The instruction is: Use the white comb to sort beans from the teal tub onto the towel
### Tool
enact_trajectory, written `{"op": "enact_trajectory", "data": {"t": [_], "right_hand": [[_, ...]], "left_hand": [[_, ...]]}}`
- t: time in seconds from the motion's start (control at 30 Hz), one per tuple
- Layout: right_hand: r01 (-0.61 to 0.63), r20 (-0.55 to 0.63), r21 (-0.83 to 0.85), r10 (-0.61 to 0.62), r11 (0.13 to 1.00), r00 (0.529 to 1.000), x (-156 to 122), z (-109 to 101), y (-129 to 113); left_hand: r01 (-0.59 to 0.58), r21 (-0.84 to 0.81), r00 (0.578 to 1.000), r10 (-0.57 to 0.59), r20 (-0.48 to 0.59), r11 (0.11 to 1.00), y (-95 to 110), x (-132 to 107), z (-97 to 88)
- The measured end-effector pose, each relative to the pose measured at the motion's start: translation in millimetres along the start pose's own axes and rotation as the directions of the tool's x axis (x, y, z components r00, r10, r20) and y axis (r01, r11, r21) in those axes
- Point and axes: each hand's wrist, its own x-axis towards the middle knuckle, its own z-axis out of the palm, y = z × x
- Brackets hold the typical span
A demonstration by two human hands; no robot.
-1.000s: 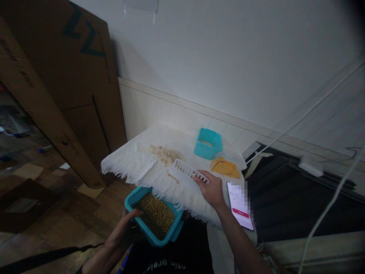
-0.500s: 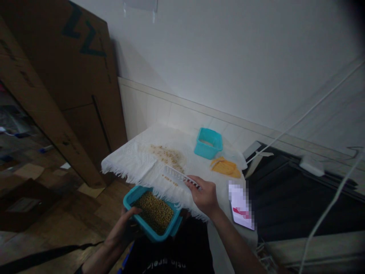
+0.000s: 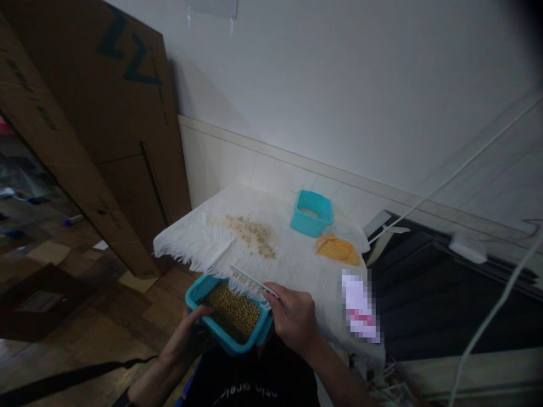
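My left hand [image 3: 186,330] grips the near left wall of a blue plastic basket [image 3: 229,342], thumb over the rim. Inside lie many small yellowish beans [image 3: 233,308]. The basket is held at the front edge of the table, under the fringe of a white cloth [image 3: 203,249]. My right hand [image 3: 294,316] is closed on the end of a long thin white strip [image 3: 250,277], whose exact kind I cannot make out. The strip lies along the cloth's edge, just above the basket, with a few beans by it. More beans [image 3: 254,234] are scattered across the cloth.
A second blue basket [image 3: 313,223] stands at the back right of the table, with a yellow cloth [image 3: 337,250] in front of it. A blurred-out phone [image 3: 360,308] lies to the right. A tall cardboard box [image 3: 127,124] stands left; a white cable [image 3: 487,316] hangs right.
My right hand has drawn the white strip toward me, from the cloth to its edge above the basket, along with a few beans. My left hand still holds the basket.
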Motion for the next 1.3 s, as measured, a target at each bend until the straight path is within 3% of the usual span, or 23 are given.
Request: {"op": "enact_trajectory", "data": {"t": [0.13,0.3,0.43,0.6,1.3], "right_hand": [[-0.046,-0.058,-0.005,0.046,0.999,0.997,5.3,-3.9,3.9],[-0.155,-0.236,-0.071,0.134,0.985,0.962,21.1,-14.4,49.8],[-0.199,-0.225,-0.077,0.177,0.977,0.958,23.2,-13.6,74.0],[-0.184,-0.167,-0.036,0.176,0.982,0.97,19.3,-6.0,70.8],[-0.193,-0.153,-0.019,0.187,0.981,0.97,16.7,-4.0,68.2]], "left_hand": [[-0.004,-0.028,1.0,0.005,0.011,1.0,-0.4,0.2,-1.2],[0.004,-0.018,1.0,-0.004,-0.009,1.0,0.6,-1.6,0.4],[0.002,-0.004,1.0,-0.002,-0.022,1.0,2.4,-4.3,2.0],[-0.005,-0.001,1.0,0.005,-0.011,1.0,1.4,-2.0,-0.1],[0.021,-0.008,1.0,-0.021,-0.017,1.0,0.0,1.1,-1.8]]}}
